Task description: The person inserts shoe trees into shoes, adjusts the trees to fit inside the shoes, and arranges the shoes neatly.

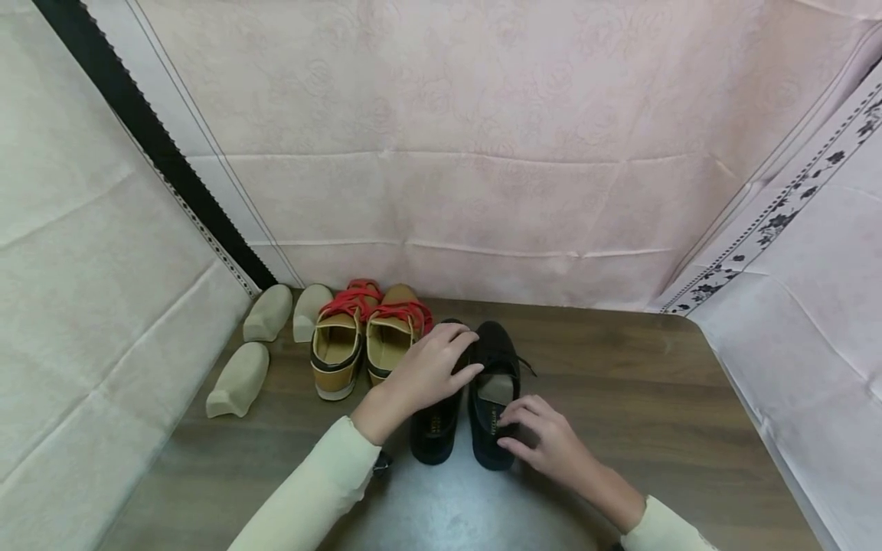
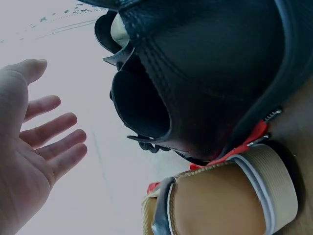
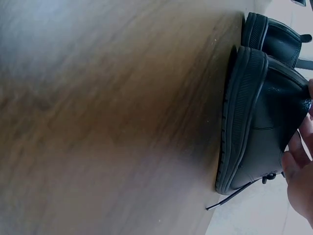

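Two black lace-up shoes stand side by side on the wooden table (image 1: pixel 620 383). My left hand (image 1: pixel 441 360) lies over the top of the left black shoe (image 1: pixel 432 436). In the left wrist view, the left hand (image 2: pixel 44 142) has a bare palm and loosely spread fingers, just off the black shoe (image 2: pixel 205 73). My right hand (image 1: pixel 524 421) curls its fingers on the collar of the right black shoe (image 1: pixel 491 451), which has a beige insert (image 1: pixel 496 389) inside. In the right wrist view, its fingers (image 3: pixel 296 156) rest against that shoe's side (image 3: pixel 254 127).
A pair of tan shoes with red laces (image 1: pixel 358 337) stands just left of the black pair, also close in the left wrist view (image 2: pixel 220 196). Three beige shoe inserts (image 1: pixel 239 380) lie at the table's far left. Pale cloth walls enclose the table on three sides.
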`<state>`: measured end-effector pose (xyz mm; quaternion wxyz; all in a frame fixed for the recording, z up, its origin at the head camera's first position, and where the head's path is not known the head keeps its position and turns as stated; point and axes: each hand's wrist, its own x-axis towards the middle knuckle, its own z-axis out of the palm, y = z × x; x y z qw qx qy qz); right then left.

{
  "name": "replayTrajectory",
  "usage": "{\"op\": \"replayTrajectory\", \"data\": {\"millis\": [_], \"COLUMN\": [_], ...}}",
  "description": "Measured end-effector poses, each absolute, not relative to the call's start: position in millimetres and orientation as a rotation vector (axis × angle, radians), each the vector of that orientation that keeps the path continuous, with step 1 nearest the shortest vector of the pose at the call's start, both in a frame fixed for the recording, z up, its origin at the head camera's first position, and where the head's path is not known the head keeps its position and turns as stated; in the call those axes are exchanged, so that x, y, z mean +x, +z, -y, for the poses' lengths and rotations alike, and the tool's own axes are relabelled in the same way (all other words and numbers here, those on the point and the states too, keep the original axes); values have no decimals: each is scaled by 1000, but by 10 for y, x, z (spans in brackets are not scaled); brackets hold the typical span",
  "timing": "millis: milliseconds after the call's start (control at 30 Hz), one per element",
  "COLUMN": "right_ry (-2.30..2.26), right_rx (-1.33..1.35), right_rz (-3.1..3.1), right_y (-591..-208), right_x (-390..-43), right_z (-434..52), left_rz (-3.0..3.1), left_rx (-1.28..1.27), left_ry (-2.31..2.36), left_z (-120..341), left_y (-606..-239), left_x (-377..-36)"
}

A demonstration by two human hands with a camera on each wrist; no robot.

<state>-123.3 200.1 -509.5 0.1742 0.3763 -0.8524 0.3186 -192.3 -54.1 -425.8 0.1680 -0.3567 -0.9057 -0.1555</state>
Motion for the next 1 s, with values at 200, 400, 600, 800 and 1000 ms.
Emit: {"op": "replayTrajectory", "data": {"millis": [200, 400, 600, 800, 1000], "right_ry": [865, 812, 800, 809, 750], "right_rx": [1112, 1167, 1230, 1271, 1296], "right_rz": [2418, 2366, 2292, 2299, 2271], "right_y": [-5109, -5096, -5087, -5081, -5083], "right_x": [-1217, -1194, -1190, -1202, -1227], "right_z": [-2006, -1980, -1957, -1964, -1975], "left_rz": [2582, 2570, 2561, 2550, 2568], "left_rx": [-992, -1002, -1024, -1043, -1057], "left_ry": [-411, -354, -262, -148, -102], "left_z": [594, 644, 713, 781, 814], "left_y": [-4280, -4316, -4384, -4486, -4543], "left_x": [-1909, -1894, -1861, -1820, -1772]}}
